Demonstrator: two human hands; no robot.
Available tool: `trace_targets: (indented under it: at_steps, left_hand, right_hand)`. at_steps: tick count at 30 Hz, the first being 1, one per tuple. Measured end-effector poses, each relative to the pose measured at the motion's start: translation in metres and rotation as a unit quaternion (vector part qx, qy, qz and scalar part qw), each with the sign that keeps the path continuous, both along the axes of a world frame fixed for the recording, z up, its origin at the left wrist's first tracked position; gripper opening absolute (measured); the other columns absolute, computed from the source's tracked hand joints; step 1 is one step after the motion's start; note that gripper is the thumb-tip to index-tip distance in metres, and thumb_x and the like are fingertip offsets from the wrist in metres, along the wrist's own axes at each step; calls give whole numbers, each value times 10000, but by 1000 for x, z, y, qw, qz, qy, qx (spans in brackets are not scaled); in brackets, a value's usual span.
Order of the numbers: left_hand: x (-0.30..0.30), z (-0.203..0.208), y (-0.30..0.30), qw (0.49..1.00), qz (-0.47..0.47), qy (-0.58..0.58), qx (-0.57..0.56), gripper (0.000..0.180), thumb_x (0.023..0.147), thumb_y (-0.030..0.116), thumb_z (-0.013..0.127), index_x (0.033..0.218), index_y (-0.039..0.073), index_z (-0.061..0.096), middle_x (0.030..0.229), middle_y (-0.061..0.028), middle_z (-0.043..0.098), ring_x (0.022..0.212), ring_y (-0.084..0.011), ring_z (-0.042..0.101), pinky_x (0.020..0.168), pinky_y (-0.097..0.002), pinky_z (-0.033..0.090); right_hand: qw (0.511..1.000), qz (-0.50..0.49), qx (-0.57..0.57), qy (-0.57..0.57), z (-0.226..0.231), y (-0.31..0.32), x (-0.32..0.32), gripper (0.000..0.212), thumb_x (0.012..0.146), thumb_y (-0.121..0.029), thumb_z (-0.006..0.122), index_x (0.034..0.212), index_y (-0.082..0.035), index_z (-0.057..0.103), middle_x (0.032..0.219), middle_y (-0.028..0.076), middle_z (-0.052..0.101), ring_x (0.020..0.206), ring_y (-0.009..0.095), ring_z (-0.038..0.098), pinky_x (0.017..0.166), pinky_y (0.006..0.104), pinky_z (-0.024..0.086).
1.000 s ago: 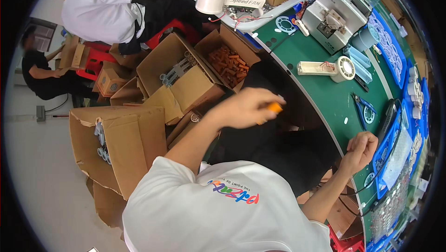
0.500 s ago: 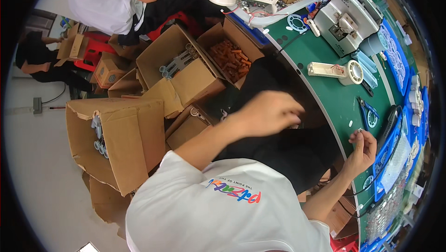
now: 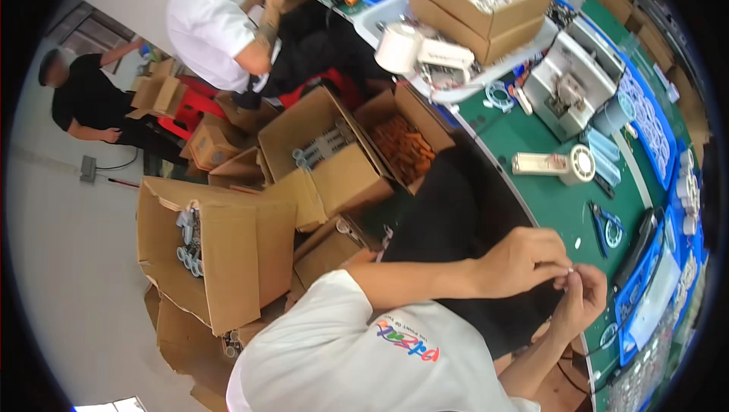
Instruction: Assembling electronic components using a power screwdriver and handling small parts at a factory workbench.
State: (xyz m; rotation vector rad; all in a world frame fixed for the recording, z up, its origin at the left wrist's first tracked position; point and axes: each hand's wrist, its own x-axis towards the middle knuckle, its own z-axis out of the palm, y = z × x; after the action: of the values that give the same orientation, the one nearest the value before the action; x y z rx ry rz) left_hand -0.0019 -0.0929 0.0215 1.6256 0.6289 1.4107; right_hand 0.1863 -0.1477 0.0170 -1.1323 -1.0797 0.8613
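Observation:
My left hand (image 3: 525, 262) reaches across from the left, its fingers pinched at a tiny white piece (image 3: 569, 270). Close against it, my right hand (image 3: 582, 299) is also closed, with thumb and fingertips at the same piece. The piece is too small to name. Both hands are at the near edge of the green bench (image 3: 501, 138). Beyond them lie blue-handled pliers (image 3: 601, 228), a pale blue ring (image 3: 613, 231) and a small white oval (image 3: 577, 243). Farther off rests a cream fan housing (image 3: 550, 164) with a round end.
A grey machine (image 3: 573, 82) stands on the bench, with blue trays (image 3: 653, 112) along its right side. To the left are open cardboard boxes (image 3: 266, 252), one with orange parts (image 3: 402, 152). Two people (image 3: 209, 28) are at the upper left.
My left hand has swung right from above my lap to meet my right hand at the small piece. The view has shifted, so surroundings appear lower and farther right.

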Motion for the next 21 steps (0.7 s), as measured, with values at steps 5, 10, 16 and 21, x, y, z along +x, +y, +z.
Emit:
trace_targets:
  at_steps: [5,10,16,21]
  left_hand:
    - [0,10,-2,992,-66,-37,-97,125,869,-52,779,975,14,785,955,-67,737,703,-171,635,637,-271,515]
    - [-4,18,0,999,-26,-9,-33,126,874,-49,781,984,10,787,948,-60,743,712,-166,643,635,-264,512]
    - [-44,57,41,977,123,114,130,114,858,-26,773,954,35,770,896,-62,742,707,-184,639,637,-290,513]
    - [-102,154,135,886,334,237,218,103,940,97,716,913,-2,729,784,-35,702,676,-150,573,656,-283,478]
  right_hand:
    - [999,9,0,52,-1,7,-2,27,950,27,673,975,19,679,828,108,642,603,150,560,560,222,470]
    - [997,34,24,72,-11,13,-8,64,963,-21,684,998,30,704,814,99,627,594,138,544,532,227,449]
    - [998,-10,41,39,13,20,-13,106,978,-35,666,1012,38,735,869,103,643,639,141,552,549,236,449]
    - [994,-105,-9,14,0,12,23,108,987,-22,643,1003,34,735,898,90,648,691,138,567,589,228,454]
